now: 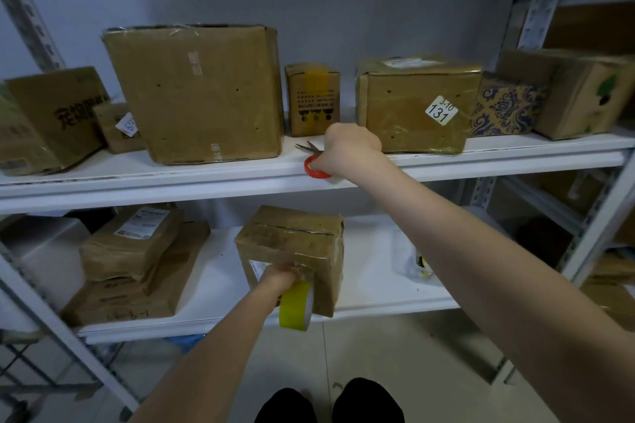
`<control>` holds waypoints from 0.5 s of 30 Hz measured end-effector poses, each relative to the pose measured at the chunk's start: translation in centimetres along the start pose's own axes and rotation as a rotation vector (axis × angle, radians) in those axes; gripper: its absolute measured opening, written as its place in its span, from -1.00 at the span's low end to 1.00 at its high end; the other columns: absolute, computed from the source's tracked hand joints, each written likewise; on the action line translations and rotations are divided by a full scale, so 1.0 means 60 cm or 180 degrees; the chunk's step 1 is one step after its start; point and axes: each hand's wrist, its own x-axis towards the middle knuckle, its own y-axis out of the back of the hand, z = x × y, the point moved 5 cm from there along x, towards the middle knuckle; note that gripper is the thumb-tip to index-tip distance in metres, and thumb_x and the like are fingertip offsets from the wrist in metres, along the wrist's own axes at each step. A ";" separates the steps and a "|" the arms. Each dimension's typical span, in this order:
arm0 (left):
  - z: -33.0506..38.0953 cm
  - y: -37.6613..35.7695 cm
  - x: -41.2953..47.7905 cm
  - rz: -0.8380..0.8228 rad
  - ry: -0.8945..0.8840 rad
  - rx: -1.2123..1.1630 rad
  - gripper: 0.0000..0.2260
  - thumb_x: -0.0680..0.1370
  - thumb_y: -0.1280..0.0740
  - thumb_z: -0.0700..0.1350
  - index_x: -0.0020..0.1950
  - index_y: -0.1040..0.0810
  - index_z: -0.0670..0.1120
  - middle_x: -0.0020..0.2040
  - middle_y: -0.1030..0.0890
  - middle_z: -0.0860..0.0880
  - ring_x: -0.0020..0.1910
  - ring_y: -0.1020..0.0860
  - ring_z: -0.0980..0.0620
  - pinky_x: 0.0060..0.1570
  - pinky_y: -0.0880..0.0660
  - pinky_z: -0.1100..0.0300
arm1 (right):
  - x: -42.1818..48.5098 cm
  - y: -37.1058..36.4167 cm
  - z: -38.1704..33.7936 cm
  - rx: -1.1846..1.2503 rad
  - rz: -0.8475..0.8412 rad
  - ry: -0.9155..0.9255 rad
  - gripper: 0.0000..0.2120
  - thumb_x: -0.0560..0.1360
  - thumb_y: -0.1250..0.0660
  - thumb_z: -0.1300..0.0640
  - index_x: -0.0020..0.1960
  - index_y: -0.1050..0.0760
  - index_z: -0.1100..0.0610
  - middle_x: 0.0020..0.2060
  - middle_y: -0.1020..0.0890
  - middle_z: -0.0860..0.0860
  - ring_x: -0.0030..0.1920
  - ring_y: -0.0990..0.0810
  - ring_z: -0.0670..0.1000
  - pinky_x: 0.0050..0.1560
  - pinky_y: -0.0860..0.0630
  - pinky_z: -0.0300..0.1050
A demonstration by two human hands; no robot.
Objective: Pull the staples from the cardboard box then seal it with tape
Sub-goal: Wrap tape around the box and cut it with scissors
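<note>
Left grip [276, 276] clamped on glossy yellow tape roll [296, 306], touching crumpled cardboard box [292, 240]; right grip [348, 148], 12 o'clock of box, clamped on red-looped scissors [308, 166].

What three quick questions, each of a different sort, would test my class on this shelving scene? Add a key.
1. True or false: the right hand grips the red-handled scissors at the front edge of the upper shelf.
2. The left hand holds the yellow tape roll against a cardboard box standing on: A the upper shelf; B the lower shelf; C neither shelf.
3. Fill in: the sticker on the taped box just right of the right hand reads 3-10 and ___.

Key: 1 true; 2 B; 3 131.
</note>
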 end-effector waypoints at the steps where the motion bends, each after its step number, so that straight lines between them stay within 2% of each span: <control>1: -0.003 -0.002 0.004 -0.0034 0.0018 -0.0021 -0.81 0.51 -0.35 -0.09 0.10 -0.51 -0.08 0.10 -0.58 -0.18 0.11 -0.56 -0.18 0.20 -0.50 -0.10 | -0.006 -0.001 0.006 -0.0064 0.0031 0.0022 -0.71 0.46 -0.39 -0.08 -0.06 -0.46 0.13 -0.28 -0.51 0.01 -0.17 -0.54 0.06 -0.26 -0.43 -0.11; 3: -0.005 -0.004 0.007 -0.0057 0.0030 -0.0092 -0.79 0.51 -0.35 -0.10 0.12 -0.51 -0.10 0.10 -0.58 -0.19 0.11 -0.56 -0.19 0.21 -0.50 -0.12 | -0.019 -0.002 0.014 -0.0095 0.0049 0.0083 -0.73 0.46 -0.39 -0.04 -0.05 -0.46 0.15 -0.28 -0.50 0.02 -0.17 -0.53 0.07 -0.28 -0.43 -0.11; 7: -0.012 -0.006 0.025 -0.0127 0.0001 -0.0121 -0.63 0.39 -0.41 0.01 0.15 -0.51 -0.07 0.09 -0.59 -0.19 0.09 -0.57 -0.19 0.19 -0.51 -0.13 | -0.046 -0.002 0.034 -0.0192 0.0336 0.0268 -0.67 0.46 -0.35 -0.14 -0.11 -0.43 0.13 -0.34 -0.46 0.00 -0.20 -0.54 0.07 -0.29 -0.43 -0.12; 9: -0.018 -0.006 0.044 -0.0133 -0.0013 -0.0125 -0.56 0.33 -0.39 0.04 0.16 -0.52 -0.07 0.09 -0.58 -0.20 0.09 -0.57 -0.20 0.19 -0.51 -0.13 | -0.059 -0.016 0.048 0.0192 0.0262 0.0454 -0.65 0.43 -0.35 -0.17 -0.19 -0.47 0.14 -0.37 -0.49 0.00 -0.25 -0.54 0.03 -0.33 -0.42 -0.15; 12: -0.017 0.003 0.039 0.0015 -0.0042 -0.0242 -0.53 0.29 -0.42 -0.07 0.18 -0.54 -0.15 0.12 -0.58 -0.21 0.11 -0.55 -0.22 0.21 -0.49 -0.09 | -0.073 -0.063 0.075 0.1319 -0.0379 0.0661 -0.60 0.36 -0.42 -0.14 -0.31 -0.58 0.22 -0.43 -0.56 0.06 -0.34 -0.52 -0.04 -0.33 -0.39 -0.16; 15: -0.032 0.005 0.057 0.0035 -0.0023 -0.0428 -0.52 0.30 -0.44 -0.13 0.20 -0.52 -0.21 0.09 -0.58 -0.24 0.09 -0.56 -0.24 0.19 -0.50 -0.11 | -0.091 -0.116 0.098 0.1566 -0.1178 0.0803 -0.42 0.36 -0.43 -0.24 -0.17 -0.61 0.35 -0.39 -0.53 0.15 -0.33 -0.48 -0.04 -0.32 -0.34 -0.25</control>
